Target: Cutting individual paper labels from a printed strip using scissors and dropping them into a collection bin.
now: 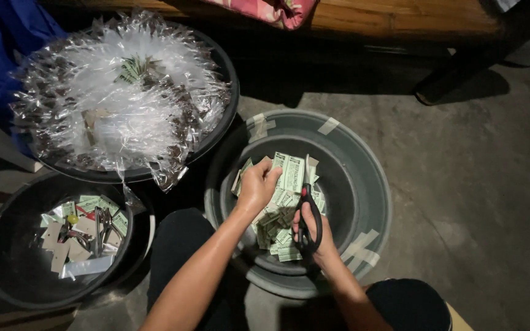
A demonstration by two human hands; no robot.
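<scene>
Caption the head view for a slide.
Left hand holds green labels, right hand grips black scissors, over a grey tub.

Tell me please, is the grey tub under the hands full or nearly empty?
Nearly empty: the grey tub holds only a small heap of green paper labels, its walls bare.

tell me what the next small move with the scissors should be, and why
Probably bring the open blades onto the green paper strip and snip one label off. The left hand holds that strip up over the grey basin, the right hand grips the black-handled scissors right beside it, and a pile of cut labels already lies below to catch the piece.
</scene>
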